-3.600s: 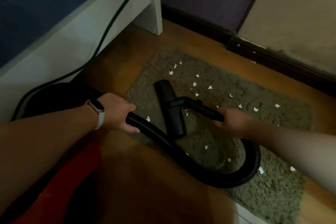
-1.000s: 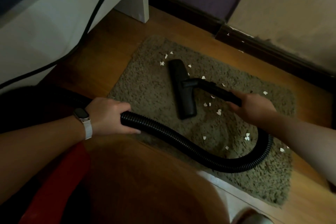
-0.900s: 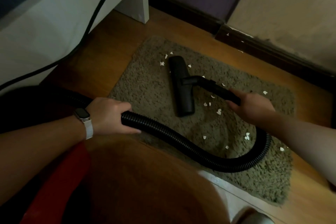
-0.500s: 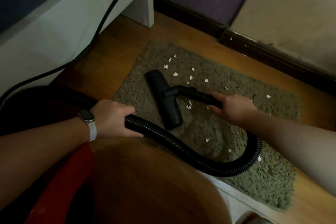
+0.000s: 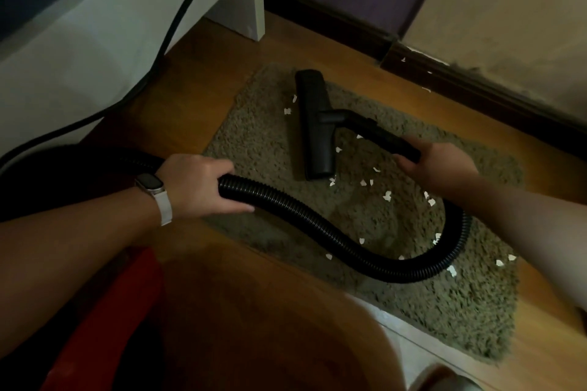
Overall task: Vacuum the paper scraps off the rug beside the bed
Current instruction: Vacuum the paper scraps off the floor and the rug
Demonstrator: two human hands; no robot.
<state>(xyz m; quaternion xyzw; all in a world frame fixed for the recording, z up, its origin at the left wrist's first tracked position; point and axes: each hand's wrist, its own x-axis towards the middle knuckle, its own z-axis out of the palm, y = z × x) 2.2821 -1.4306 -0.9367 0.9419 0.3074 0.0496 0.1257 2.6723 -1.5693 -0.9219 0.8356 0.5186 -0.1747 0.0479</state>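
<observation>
On the shaggy olive rug [image 5: 254,149]: flat black vacuum head [image 5: 313,124], tip at far edge, bare pile leftward; white paper scraps [image 5: 387,195] nearer me. My left hand [image 5: 197,184] grips ribbed black hose [image 5: 317,225]; right hand [image 5: 438,165] grips black wand [image 5: 381,136].

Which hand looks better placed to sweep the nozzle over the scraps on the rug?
The right hand: it grips the tube just behind the nozzle, beside the paper scraps. The left hand holds the hose farther back, probably only managing slack.
</observation>
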